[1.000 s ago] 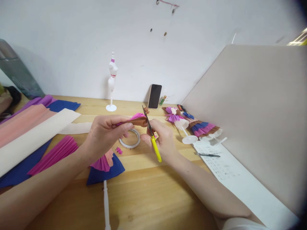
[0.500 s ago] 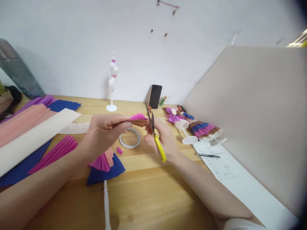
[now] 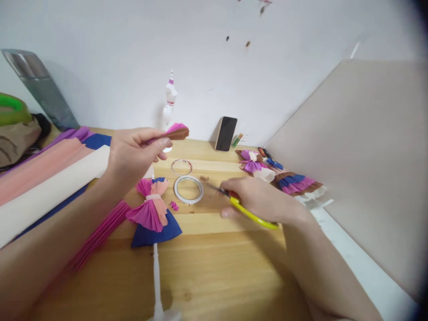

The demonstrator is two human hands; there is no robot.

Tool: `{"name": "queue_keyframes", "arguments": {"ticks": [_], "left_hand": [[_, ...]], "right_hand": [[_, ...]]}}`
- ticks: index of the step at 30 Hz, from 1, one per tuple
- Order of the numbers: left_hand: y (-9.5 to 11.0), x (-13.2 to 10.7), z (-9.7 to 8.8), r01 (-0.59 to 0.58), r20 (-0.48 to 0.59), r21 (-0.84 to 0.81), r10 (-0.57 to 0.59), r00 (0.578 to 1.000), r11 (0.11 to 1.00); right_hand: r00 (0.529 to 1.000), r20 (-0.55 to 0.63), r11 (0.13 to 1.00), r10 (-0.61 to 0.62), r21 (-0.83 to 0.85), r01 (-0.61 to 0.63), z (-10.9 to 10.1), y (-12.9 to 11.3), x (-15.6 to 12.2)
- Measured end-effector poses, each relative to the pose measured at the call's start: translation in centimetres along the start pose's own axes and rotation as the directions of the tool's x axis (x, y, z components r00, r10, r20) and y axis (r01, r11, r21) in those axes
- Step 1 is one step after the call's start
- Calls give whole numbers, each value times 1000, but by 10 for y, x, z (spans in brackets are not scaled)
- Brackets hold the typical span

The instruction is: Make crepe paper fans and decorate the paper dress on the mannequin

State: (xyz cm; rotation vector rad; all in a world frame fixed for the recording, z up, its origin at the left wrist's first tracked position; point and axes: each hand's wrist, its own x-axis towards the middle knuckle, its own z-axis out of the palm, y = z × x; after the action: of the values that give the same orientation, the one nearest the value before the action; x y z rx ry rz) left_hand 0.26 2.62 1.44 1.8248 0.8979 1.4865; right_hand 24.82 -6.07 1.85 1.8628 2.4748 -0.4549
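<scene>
A pale wooden table [image 3: 217,276] carries long purple, salmon, cream and blue paper sheets [image 3: 53,191] along its left edge. A white stand wearing a blue, pink and peach paper dress [image 3: 149,216] lies with its foot toward the near edge. The left hand [image 3: 133,154] pinches a pleated pink-and-brown paper piece [image 3: 177,132], raised toward the back edge. The right hand [image 3: 250,198] grips yellow-handled scissors [image 3: 250,214], blades blurred and pointing left, near a flat white ring-shaped roll [image 3: 188,201] and a crumpled pink scrap [image 3: 174,205].
</scene>
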Motion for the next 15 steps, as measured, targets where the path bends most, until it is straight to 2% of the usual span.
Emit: {"name": "queue_keyframes", "arguments": {"ticks": [3,6,12,14,15], "left_hand": [[4,6,-6,14,-46,-33,-15,999,999],[10,5,-9,-30,-57,-36,28,998,999],[19,0,-8,-95,-1,-42,96,995,995],[20,0,-7,-105,8,-45,105,994,994],[20,0,-6,-105,8,-43,105,994,994]], "right_hand": [[981,195,994,-20,-102,41,9,-7,1],[959,281,989,-22,-136,62,21,-19,6],[936,348,968,44,-247,47,24,-33,5],[948,312,958,58,-286,35,25,-33,6],[964,257,956,64,-293,15,26,-33,7]]}}
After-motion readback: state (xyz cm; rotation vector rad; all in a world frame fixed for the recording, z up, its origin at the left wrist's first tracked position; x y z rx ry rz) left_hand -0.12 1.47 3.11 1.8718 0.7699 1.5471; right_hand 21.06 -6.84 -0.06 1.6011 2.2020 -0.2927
